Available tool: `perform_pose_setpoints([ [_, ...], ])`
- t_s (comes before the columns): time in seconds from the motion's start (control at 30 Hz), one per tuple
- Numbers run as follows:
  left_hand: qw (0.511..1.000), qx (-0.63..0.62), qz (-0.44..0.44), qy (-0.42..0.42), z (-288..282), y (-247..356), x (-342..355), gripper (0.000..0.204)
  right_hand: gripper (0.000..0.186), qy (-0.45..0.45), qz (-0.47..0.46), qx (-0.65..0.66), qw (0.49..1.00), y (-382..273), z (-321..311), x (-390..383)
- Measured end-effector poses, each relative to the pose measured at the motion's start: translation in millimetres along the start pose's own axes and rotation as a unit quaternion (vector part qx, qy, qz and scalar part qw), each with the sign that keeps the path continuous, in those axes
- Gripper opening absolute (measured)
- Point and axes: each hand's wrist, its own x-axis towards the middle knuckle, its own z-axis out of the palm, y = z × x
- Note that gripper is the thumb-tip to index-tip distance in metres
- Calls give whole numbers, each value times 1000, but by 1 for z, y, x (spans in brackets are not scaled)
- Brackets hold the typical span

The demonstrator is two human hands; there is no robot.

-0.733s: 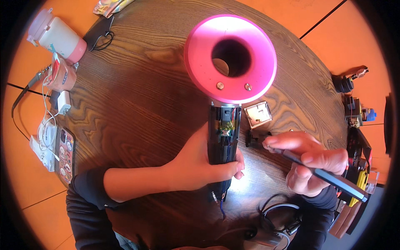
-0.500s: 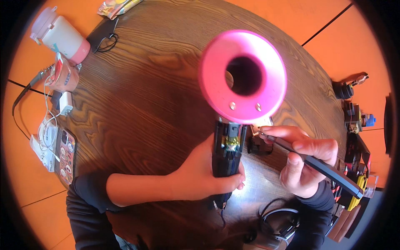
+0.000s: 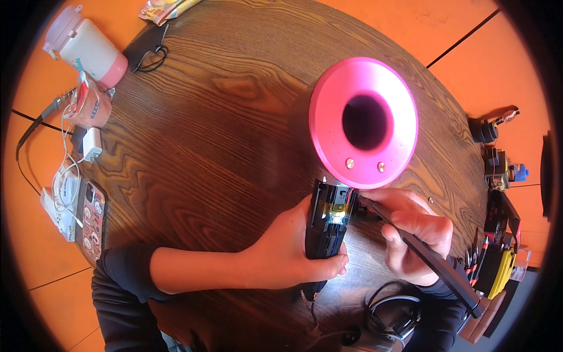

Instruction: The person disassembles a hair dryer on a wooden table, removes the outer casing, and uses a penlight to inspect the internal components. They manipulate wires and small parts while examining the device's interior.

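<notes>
My left hand wraps around the black handle of a hair dryer, holding it upright over the table. Its ring-shaped head is bright pink, with two small metal buttons low on its face. The handle's outer cover is off, baring black inner parts and a yellow-taped piece; thin wires hang from its lower end. In my right hand is a long, dark, pen-shaped screwdriver, pinched between thumb and fingers. Its front end points at the join of head and handle, where the tip is hidden.
On the wooden table, a phone and a white charger with cables lie left. A white and pink cup stands far left. Headphones-like dark cabled gear sits near right. Tools and a yellow item line the right edge.
The hair dryer has shifted right and slightly down, its head turning a little. My right hand has moved left and tilted the screwdriver more steeply, its tip passing out of sight near the handle.
</notes>
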Motion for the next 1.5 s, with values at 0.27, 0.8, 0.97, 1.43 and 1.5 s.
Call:
perform_pose_setpoints([
  [0.27,1000,15,-5,1,0,-1,0,53,29,36,-56,-19,998,4,3,-1],
  [0.8,997,22,34,-66,-4,2,0,43,99,144,-131,-52,980,-10,1,18],
  [0.97,996,21,49,-66,-4,1,1,40,118,19,-66,-140,988,-21,-10,17],
  [1.43,994,28,62,-82,-5,-3,2,46,32,75,-78,4,994,-7,-6,20],
  [1.5,996,40,37,-73,-4,-2,2,48,20,108,-59,89,988,-8,0,21],
])
